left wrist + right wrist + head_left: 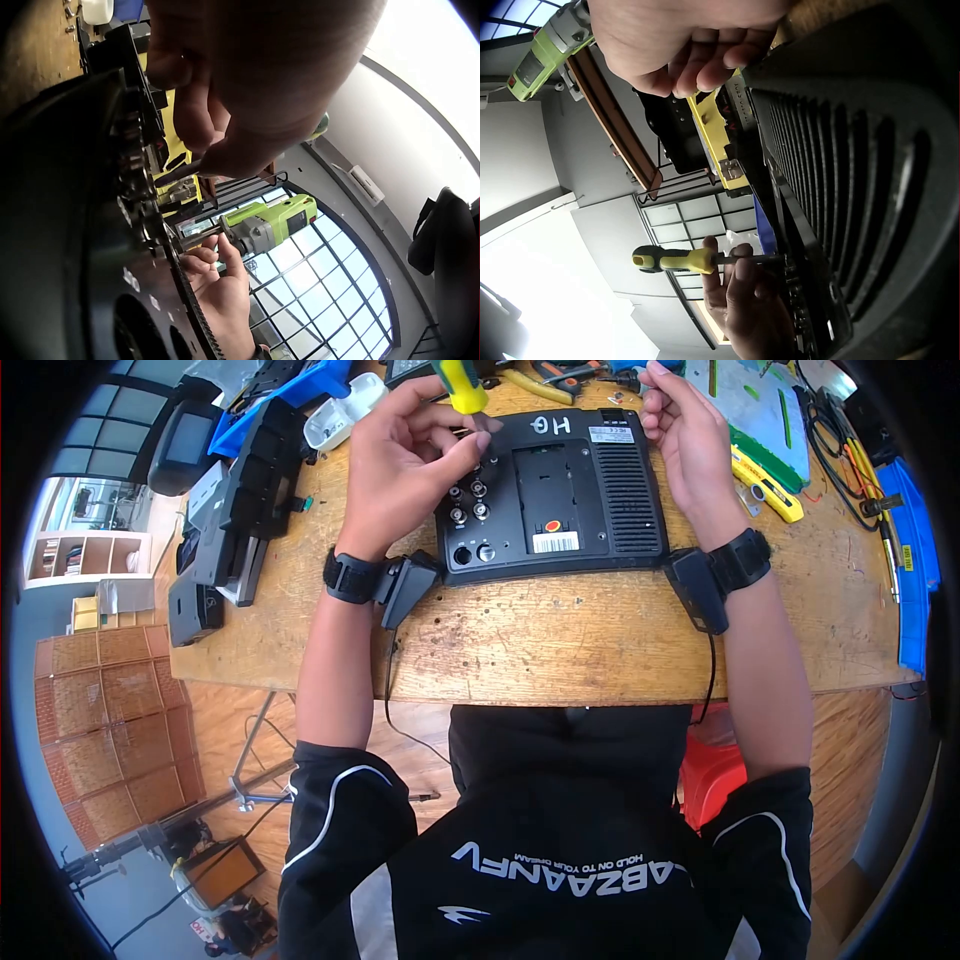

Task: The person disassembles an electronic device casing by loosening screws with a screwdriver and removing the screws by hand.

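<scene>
A black monitor-like unit [625, 490] lies with its back facing up on the wooden workbench. Its left side carries several round metal connectors [480, 510], and white letters mark its far edge. My left hand [400, 485] is over that side, pinching the shaft of a screwdriver with a yellow and dark handle [686, 260]. The shaft points down among the connectors, and the handle stands up above the fingers. Beside the unit's far right corner is my right hand [698, 455], fingers loosely curled, with nothing visible in them [705, 60].
A yellow utility knife [767, 482] lies right of the right hand, before a pale mat [765, 420]. A white open box [345, 410] and black equipment [262, 480] stand on the left. Blue bins [915, 570] flank the bench. A green drill-like machine [274, 225] is behind.
</scene>
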`<move>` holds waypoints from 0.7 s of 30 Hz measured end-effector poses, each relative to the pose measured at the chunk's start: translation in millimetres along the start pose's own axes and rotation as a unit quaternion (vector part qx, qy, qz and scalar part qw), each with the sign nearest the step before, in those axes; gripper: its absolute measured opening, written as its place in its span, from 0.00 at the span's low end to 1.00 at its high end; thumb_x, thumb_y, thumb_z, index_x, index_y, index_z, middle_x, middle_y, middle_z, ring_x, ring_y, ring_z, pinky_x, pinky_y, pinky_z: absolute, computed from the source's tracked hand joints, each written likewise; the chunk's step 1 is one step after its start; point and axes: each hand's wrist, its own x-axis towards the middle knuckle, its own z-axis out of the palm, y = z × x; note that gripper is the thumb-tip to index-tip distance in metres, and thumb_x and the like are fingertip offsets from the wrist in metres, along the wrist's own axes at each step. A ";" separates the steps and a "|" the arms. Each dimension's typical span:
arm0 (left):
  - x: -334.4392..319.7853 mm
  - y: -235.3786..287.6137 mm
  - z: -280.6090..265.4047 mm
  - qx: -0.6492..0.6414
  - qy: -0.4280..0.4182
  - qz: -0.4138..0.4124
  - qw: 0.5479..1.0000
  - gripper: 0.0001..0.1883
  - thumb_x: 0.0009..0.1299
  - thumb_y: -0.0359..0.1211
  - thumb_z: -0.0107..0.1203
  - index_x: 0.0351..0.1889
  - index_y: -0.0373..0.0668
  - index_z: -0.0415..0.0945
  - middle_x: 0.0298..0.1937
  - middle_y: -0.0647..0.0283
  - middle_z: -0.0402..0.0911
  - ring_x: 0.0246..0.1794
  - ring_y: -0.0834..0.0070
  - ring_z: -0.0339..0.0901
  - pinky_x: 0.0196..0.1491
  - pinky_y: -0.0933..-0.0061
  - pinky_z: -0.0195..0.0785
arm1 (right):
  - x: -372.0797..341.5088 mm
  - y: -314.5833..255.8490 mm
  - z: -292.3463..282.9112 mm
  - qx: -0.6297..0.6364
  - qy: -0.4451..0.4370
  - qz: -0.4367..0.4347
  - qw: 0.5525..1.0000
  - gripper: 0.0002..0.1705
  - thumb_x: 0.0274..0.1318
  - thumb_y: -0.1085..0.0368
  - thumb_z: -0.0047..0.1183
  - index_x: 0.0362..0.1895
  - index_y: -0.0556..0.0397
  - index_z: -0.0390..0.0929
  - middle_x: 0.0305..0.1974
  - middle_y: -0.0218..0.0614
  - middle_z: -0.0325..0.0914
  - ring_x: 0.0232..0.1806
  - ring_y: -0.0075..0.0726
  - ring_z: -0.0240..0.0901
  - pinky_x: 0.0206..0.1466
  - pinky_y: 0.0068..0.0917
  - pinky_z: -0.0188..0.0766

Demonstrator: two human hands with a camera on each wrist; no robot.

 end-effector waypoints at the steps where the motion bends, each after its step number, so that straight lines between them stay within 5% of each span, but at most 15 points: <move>1: 0.4 -0.2 -0.2 -0.006 -0.011 -0.002 1.000 0.21 0.66 0.26 0.71 0.56 0.32 0.78 0.39 0.66 0.87 0.32 0.91 0.76 0.37 0.89 0.69 | -0.1 0.1 0.5 0.001 0.003 0.001 1.000 0.09 0.71 0.61 0.54 0.38 0.51 0.79 0.24 0.22 0.73 0.24 0.18 0.67 0.28 0.18 0.60; 3: 0.5 -0.5 -0.1 -0.009 -0.022 -0.005 1.000 0.21 0.68 0.27 0.71 0.56 0.33 0.78 0.40 0.67 0.87 0.35 0.90 0.79 0.42 0.88 0.71 | -1.3 -0.4 -0.1 0.003 0.005 0.005 1.000 0.09 0.71 0.61 0.54 0.38 0.51 0.79 0.24 0.22 0.73 0.24 0.19 0.67 0.28 0.18 0.60; 6: 2.7 -6.8 -3.2 0.039 0.002 0.016 0.999 0.21 0.65 0.27 0.73 0.53 0.35 0.79 0.38 0.68 0.87 0.28 0.92 0.73 0.32 0.89 0.66 | 6.2 7.0 -10.0 0.010 0.004 -0.002 1.000 0.09 0.71 0.62 0.53 0.38 0.51 0.79 0.24 0.22 0.73 0.24 0.19 0.67 0.28 0.18 0.60; 8: 3.2 -7.4 -5.8 0.061 0.003 0.019 0.998 0.20 0.65 0.28 0.73 0.53 0.35 0.80 0.36 0.70 0.86 0.27 0.93 0.70 0.31 0.90 0.64 | 28.4 27.5 -38.9 -0.003 -0.069 0.002 0.998 0.20 0.72 0.53 0.56 0.54 0.58 0.79 0.34 0.25 0.74 0.37 0.21 0.70 0.43 0.20 0.66; 9: 2.6 -7.2 -7.2 0.061 -0.006 0.009 0.998 0.22 0.65 0.27 0.72 0.56 0.35 0.79 0.39 0.67 0.87 0.27 0.93 0.70 0.31 0.90 0.65 | 18.6 20.1 -25.1 0.018 -0.047 -0.002 0.999 0.15 0.70 0.55 0.59 0.46 0.55 0.83 0.29 0.19 0.70 0.30 0.17 0.64 0.35 0.17 0.57; 12: 0.8 -3.2 -7.7 -0.001 -0.024 -0.001 1.000 0.24 0.69 0.26 0.69 0.63 0.34 0.76 0.43 0.64 0.89 0.33 0.91 0.78 0.39 0.90 0.70 | 19.2 20.4 -26.5 0.016 -0.055 -0.004 0.998 0.16 0.70 0.55 0.59 0.48 0.55 0.82 0.30 0.20 0.71 0.31 0.18 0.66 0.36 0.18 0.60; 16: 0.9 1.5 -6.9 -0.006 -0.038 -0.006 0.999 0.26 0.69 0.26 0.68 0.65 0.35 0.75 0.45 0.62 0.89 0.33 0.92 0.78 0.38 0.90 0.70 | 17.9 19.9 -25.5 0.014 -0.051 -0.003 0.999 0.16 0.70 0.55 0.59 0.48 0.55 0.82 0.30 0.20 0.71 0.31 0.18 0.66 0.36 0.18 0.60; 21: -0.6 -3.0 -9.5 0.114 -0.045 -0.009 0.992 0.27 0.68 0.26 0.70 0.66 0.36 0.75 0.45 0.60 0.89 0.35 0.90 0.80 0.40 0.89 0.72 | 15.8 18.5 -23.3 0.015 -0.052 -0.010 0.998 0.16 0.70 0.55 0.59 0.47 0.55 0.83 0.29 0.20 0.71 0.31 0.17 0.66 0.36 0.18 0.59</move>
